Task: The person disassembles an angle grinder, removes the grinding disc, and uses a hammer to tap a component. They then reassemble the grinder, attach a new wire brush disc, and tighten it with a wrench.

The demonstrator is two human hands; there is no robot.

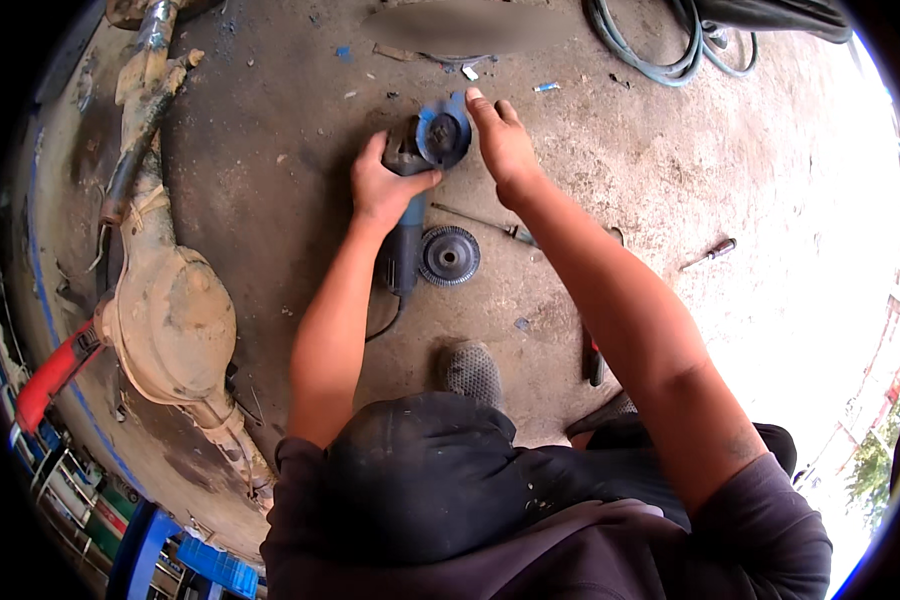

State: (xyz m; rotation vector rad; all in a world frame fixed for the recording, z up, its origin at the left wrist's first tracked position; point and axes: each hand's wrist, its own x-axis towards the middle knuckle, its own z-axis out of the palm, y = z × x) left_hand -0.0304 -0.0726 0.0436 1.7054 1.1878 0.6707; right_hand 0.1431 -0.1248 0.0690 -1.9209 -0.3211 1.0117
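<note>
One shirt (570,560), left hand (378,190) gripping one grinder (406,228), right hand (505,148) spread, one disc (449,256)

Floor (770,180) at right: bleached by glare
Floor at left: dimly lit
Top centre: blurred
Outer edges: bent, corners blackened

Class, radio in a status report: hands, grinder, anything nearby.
Left hand gripping angle grinder. Right hand open by blue guard, contact unclear. Wire wheel beside grinder, thin-shafted tool close by.
</note>
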